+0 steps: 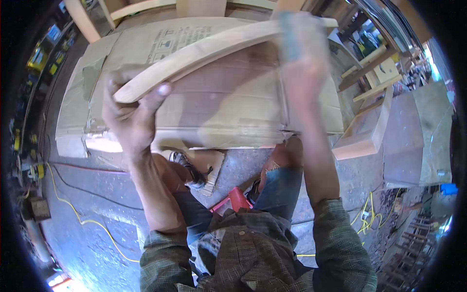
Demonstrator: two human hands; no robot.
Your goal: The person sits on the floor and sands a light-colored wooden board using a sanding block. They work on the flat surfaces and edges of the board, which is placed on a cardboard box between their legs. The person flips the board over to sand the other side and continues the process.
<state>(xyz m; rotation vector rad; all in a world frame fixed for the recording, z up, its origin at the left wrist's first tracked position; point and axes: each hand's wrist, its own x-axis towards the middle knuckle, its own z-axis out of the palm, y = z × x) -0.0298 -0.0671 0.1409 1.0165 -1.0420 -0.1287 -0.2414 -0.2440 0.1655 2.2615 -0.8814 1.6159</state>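
The curved wooden strip (pixel 209 51) is pale, bare timber, long and narrow, bent in a smooth, shallow arc. It is raised and set obliquely: the near end sits at left, the far end at upper right, with the convex edge facing away from the body. The near end is seated between thumb and fingers of the left hand (pixel 134 109). A blue-green item (pixel 290 38) in the right hand (pixel 306 53) overlaps the strip near its far end; blur obscures its exact shape.
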